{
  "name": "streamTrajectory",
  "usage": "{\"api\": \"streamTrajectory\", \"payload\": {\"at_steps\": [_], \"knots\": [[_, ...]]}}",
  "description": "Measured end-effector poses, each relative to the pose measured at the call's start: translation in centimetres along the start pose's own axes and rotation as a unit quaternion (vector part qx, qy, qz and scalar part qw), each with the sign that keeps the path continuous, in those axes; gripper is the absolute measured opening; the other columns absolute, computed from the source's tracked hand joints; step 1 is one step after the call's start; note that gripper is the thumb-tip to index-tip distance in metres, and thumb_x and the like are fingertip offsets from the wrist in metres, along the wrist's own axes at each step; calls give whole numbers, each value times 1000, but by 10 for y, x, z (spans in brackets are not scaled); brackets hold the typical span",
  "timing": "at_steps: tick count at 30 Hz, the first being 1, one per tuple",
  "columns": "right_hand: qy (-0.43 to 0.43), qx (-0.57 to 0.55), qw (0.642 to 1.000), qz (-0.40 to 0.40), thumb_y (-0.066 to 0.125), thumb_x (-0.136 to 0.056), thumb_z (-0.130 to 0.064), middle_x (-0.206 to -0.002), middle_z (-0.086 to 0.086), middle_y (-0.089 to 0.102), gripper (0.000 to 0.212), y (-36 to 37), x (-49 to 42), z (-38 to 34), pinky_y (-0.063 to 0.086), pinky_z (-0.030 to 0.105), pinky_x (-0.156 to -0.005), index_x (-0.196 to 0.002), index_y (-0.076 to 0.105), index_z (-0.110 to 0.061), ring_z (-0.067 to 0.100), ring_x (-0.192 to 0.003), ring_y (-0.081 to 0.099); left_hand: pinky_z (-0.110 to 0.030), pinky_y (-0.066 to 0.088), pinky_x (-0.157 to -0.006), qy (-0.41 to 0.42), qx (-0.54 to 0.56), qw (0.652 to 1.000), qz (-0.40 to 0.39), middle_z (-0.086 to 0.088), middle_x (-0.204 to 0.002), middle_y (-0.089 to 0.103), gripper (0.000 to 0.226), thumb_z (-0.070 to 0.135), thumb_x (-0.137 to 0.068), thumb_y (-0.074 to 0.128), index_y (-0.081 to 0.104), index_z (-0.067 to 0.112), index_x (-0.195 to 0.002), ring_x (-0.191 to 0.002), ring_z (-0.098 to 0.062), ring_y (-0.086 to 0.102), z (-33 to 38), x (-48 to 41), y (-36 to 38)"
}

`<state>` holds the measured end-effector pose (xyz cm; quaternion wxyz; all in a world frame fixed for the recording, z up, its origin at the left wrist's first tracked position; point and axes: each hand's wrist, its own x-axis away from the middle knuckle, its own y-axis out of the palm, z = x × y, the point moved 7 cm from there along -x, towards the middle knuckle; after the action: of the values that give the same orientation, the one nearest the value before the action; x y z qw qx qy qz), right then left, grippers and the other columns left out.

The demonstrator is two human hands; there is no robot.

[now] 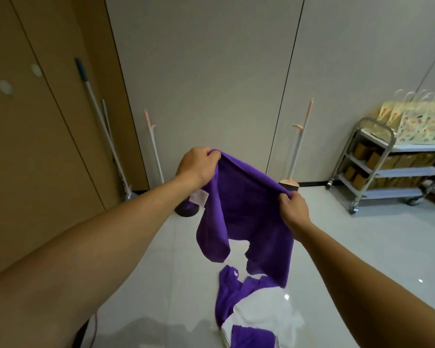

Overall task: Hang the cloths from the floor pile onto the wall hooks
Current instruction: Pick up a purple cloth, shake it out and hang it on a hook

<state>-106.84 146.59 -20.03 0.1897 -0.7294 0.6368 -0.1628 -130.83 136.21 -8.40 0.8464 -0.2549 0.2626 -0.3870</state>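
Note:
A purple cloth (246, 219) hangs spread between both hands above the floor, a white label at its left edge. My left hand (197, 165) pinches its upper left corner. My right hand (293, 209) grips the upper right corner, lower and nearer. Below lies the floor pile (251, 312) of purple and white cloths. Two hook stands lean at the grey wall: a left stand (153, 144) and a right stand (302, 136), each a pale pole with a pink hook; their dark bases are partly hidden behind the cloth.
A mop handle (96, 106) leans in the corner against the brown wall panel at left. A metal shelf trolley (377, 169) with cardboard boxes and patterned paper bags stands at the right wall. The floor is glossy pale tile.

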Motion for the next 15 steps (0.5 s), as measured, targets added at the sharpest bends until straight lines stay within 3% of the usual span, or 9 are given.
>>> {"api": "streamTrajectory", "payload": {"at_steps": [2,5,7,9,10,12,13,15], "knots": [[-60,-41,997,-29,54,-92,-33,-92,14,68,22,-4,-3,-31,48,41,-72,-93,63,-12,23,-79,59,-28,31,-44,-17,-2,999,-44,2,-49,50,34,32,-83,53,56,11,-56,-51,-18,46,-1,5,-7],[-183,87,977,-58,67,-86,-34,-94,10,66,23,-12,-13,-75,48,42,-76,-96,64,-13,26,-85,60,-17,31,-40,-45,53,981,-181,6,-47,50,23,34,-66,59,55,19,-48,-42,-12,45,1,22,-1],[-242,256,936,2,60,-88,-26,-106,13,60,19,-27,-23,-95,45,42,-86,-102,67,-16,31,-100,54,-21,31,-45,-53,107,976,-182,5,-48,47,17,31,-58,57,52,22,-45,-46,-12,42,6,29,-5],[-227,325,916,57,50,-90,-24,-104,16,60,22,-46,-31,-100,45,41,-86,-101,67,-14,36,-100,54,-25,29,-50,-47,173,974,-138,4,-48,42,17,26,-55,57,49,21,-41,-47,-11,38,12,31,-16],[-192,296,935,40,45,-92,-24,-98,19,63,26,-51,-33,-99,49,42,-81,-98,66,-9,39,-95,58,-25,28,-49,-44,206,970,-126,4,-48,41,17,23,-55,56,48,21,-41,-46,-10,37,16,33,-21],[-77,95,990,-63,37,-96,-24,-83,24,65,38,-43,-31,-95,55,44,-66,-92,63,3,39,-75,65,-20,28,-45,-39,236,958,-155,3,-48,41,16,18,-57,55,47,20,-44,-45,-10,37,24,40,-22],[-15,-24,993,-117,33,-98,-23,-76,23,66,41,-32,-26,-95,54,40,-59,-88,62,5,35,-65,65,-18,29,-43,-37,226,955,-189,1,-50,42,14,16,-59,54,48,20,-47,-44,-12,39,27,45,-19],[45,-226,954,-192,32,-99,-17,-75,20,67,39,-16,-13,-108,56,36,-58,-86,62,3,31,-66,65,-18,36,-44,-42,169,948,-265,-2,-53,50,8,15,-59,56,54,17,-52,-46,-15,47,31,58,-7]]}}
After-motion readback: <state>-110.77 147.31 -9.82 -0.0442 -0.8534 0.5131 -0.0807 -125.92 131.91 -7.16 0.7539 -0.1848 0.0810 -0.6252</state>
